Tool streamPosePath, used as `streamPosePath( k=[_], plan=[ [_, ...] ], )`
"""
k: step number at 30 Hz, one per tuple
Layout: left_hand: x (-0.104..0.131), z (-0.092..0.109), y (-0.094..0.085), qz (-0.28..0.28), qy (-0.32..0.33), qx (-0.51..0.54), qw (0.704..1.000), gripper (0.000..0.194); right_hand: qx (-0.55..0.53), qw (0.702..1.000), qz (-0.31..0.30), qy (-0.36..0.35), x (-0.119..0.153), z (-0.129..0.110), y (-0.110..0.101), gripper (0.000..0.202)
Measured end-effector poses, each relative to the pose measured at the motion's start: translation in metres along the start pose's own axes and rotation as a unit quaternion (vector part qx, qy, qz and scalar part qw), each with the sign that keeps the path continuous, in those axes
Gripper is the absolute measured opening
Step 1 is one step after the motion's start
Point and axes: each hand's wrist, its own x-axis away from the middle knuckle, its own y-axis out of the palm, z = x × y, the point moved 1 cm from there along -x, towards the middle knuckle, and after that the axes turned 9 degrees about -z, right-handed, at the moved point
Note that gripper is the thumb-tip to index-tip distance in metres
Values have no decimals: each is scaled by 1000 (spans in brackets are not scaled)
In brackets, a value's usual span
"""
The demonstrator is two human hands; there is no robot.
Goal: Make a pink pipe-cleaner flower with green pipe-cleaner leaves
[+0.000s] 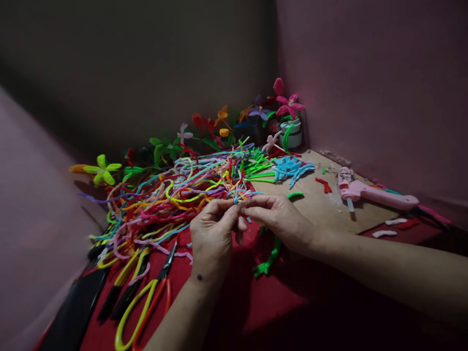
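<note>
Near the middle of the view, my left hand pinches a small bunch of pipe cleaners, with whitish and light blue tips fanning out above the fingers. My right hand meets it from the right, thumb and forefinger closed at the base of the same bunch. The fingertips nearly touch, so the bunch's lower part is hidden. A green pipe cleaner piece hangs or lies below my right hand; which one I cannot tell. Behind my hands spreads a heap of loose coloured pipe cleaners.
Scissors and yellow-black pliers lie at left on the red cloth. A pink glue gun rests at right on a brown board, beside blue pipe cleaner pieces. Pipe cleaner flowers stand along the back.
</note>
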Motion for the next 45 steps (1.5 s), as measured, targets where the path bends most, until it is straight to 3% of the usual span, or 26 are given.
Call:
streamPosePath(
  k=[17,29,45],
  plan=[
    [2,2,-1,23,4,19,1000,12,-92,995,16,45,1,-1,1,17],
    [0,7,-3,-7,-40,86,995,13,-112,994,21,5,0,-6,-4,12],
    [4,3,1,-68,-26,48,996,12,-161,987,-1,-9,-3,-7,-1,13]
  ],
)
